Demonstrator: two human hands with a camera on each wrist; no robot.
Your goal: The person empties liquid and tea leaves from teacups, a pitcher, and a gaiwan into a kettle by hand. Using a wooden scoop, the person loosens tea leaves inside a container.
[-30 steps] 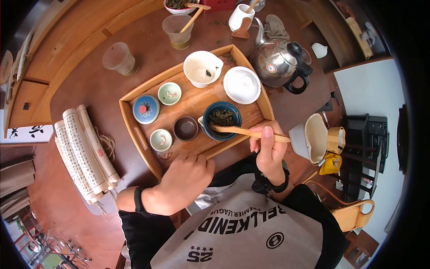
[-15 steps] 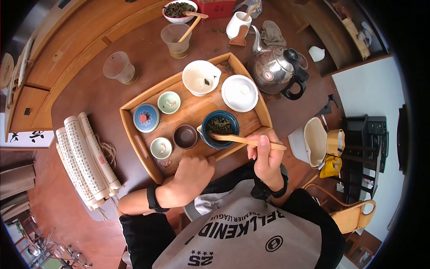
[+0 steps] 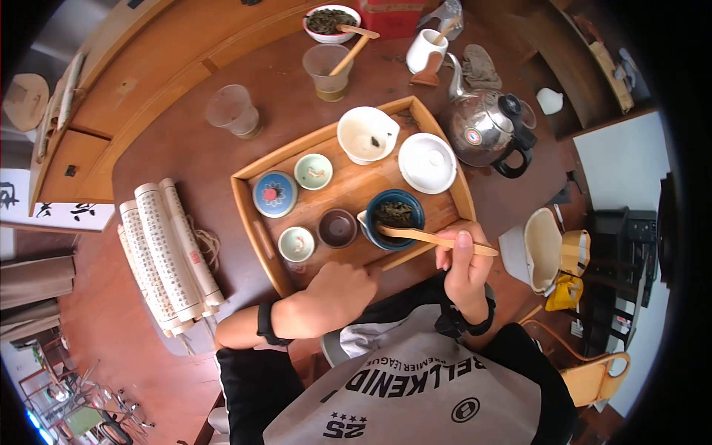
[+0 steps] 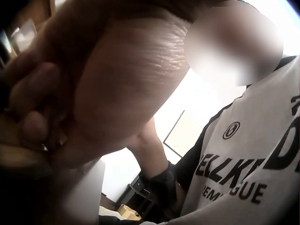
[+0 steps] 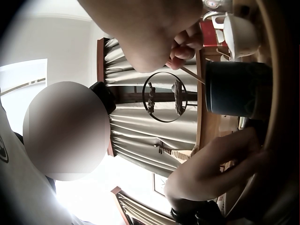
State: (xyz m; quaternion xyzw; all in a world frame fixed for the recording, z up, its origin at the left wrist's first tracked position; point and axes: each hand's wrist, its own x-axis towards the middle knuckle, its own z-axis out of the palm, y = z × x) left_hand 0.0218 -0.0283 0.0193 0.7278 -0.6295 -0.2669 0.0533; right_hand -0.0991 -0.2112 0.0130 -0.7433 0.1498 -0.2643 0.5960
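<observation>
In the head view my right hand pinches a wooden tea spoon near its handle end. The spoon's tip dips into a dark blue cup with a pale spout, which holds dark tea leaves. From the right wrist, the cup's dark side stands below that hand. My left hand rests at the tray's near edge, its fingers loosely bent, partly hidden under the hand. Around the cup on the wooden tray are a brown cup and a white lidded bowl.
Also on the tray sit two small green cups, a blue lid and a white pitcher. A steel kettle stands to the right, rolled scrolls lie left, and plastic cups stand behind, near a bowl of tea leaves.
The head view has shifted, so the whole scene sits further right and slightly lower. The spoon stays in the blue cup; both hands keep nearly the same places by the tray.
</observation>
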